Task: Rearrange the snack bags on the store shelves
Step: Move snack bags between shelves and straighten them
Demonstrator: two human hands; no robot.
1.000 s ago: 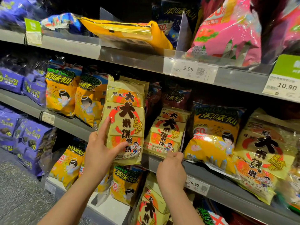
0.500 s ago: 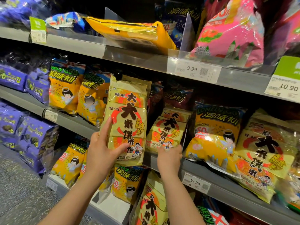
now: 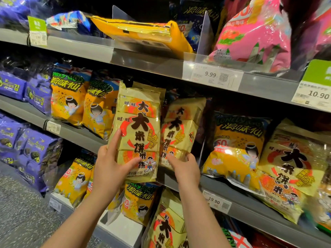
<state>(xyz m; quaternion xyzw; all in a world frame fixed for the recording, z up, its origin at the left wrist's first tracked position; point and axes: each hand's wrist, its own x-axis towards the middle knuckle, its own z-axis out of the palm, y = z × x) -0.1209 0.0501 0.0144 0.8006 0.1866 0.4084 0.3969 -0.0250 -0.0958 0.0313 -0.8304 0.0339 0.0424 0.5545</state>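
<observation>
Hold pale-yellow plastic rice-cracker bag (image 3: 138,133) upright in gripping left hand (image 3: 111,169); with right hand (image 3: 186,169), apparently pinching matching rear bag (image 3: 179,135) at base, seat it squarely on grey shelf (image 3: 80,136).

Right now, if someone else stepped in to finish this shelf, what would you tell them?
Left hand grips the front rice-cracker bag, upright before the middle shelf.
Right hand grips the second rice-cracker bag by its lower edge, on that shelf.
Done: both bags in grip.
Left: probably seat them side by side, faces out.
</observation>
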